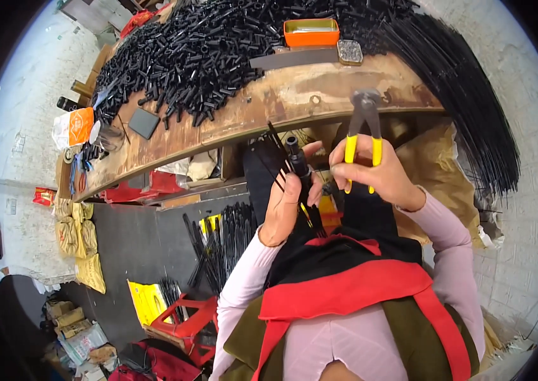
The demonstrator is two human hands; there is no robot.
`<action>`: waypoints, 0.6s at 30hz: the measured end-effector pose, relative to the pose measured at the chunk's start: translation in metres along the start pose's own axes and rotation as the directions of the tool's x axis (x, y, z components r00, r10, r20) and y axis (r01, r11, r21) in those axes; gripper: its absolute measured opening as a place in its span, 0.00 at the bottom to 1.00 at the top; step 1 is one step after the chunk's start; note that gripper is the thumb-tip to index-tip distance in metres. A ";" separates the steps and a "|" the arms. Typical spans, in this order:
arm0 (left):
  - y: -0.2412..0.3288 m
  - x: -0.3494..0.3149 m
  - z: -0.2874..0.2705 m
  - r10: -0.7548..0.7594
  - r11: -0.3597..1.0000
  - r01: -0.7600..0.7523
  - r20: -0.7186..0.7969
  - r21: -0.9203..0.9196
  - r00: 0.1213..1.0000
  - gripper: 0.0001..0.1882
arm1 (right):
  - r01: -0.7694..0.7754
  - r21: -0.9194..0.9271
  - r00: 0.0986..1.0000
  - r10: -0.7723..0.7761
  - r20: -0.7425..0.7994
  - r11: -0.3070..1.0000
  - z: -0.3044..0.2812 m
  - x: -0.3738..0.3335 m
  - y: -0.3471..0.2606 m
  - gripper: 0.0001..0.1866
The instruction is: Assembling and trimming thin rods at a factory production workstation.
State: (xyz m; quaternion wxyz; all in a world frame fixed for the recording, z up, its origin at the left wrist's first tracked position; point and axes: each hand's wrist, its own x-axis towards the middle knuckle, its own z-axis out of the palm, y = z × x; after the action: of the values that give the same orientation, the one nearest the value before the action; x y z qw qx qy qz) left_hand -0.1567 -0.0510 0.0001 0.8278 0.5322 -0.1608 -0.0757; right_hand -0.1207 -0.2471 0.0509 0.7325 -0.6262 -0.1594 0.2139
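Note:
My right hand (380, 174) is closed around the yellow handles of a pair of end-cutting pincers (365, 117), whose dark jaws point away over the workbench edge. To its left, my left hand (282, 209) grips a short black cylindrical part (295, 155) together with several thin black rods (275, 168); the rods slant up past my thumb. Both hands are above my lap, just before the wooden workbench (320, 89), with a gap between the pincers and the cylindrical part. How the rods meet that part is hidden by my fingers.
A big heap of short black tubes (199, 57) covers the bench's far left. An orange tin (311, 33) and small square box (349, 53) stand behind. Long black rods (472, 89) overhang on the right. More rods (231, 235) and a red stool (186, 324) are at lower left.

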 end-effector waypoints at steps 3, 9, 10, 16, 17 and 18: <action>0.000 0.000 0.003 -0.001 0.999 0.000 0.036 0.047 0.999 0.44 | 0.161 -0.055 0.980 -0.166 -0.108 0.985 0.010 -0.012 0.015 0.07; -0.005 0.000 0.004 -0.035 0.997 0.033 0.027 0.067 0.999 0.43 | 0.207 0.020 0.978 -0.206 -0.040 0.978 0.015 -0.010 0.013 0.07; -0.005 -0.001 0.001 -0.030 0.997 0.028 0.040 0.067 0.999 0.44 | 0.212 0.024 0.977 -0.212 -0.034 0.977 0.017 -0.010 0.013 0.07; -0.003 0.003 0.004 -0.018 0.997 0.017 0.009 0.073 1.000 0.42 | 0.222 -0.130 0.971 -0.231 -0.063 0.966 0.010 -0.007 0.024 0.06; -0.003 0.004 0.003 -0.027 0.998 0.025 0.031 0.059 0.999 0.42 | 0.233 -0.087 0.969 -0.239 -0.064 0.968 0.011 -0.006 0.023 0.06; -0.002 0.005 0.004 -0.026 0.998 0.024 0.031 0.059 0.999 0.42 | 0.246 -0.045 0.967 -0.248 -0.065 0.968 0.011 -0.004 0.023 0.06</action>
State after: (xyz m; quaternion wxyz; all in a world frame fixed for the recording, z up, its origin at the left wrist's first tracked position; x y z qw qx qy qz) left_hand -0.1534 -0.0565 0.0002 0.8080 0.5571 -0.1694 -0.0897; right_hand -0.1323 -0.2373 0.0303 0.7470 -0.6219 -0.2143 0.0960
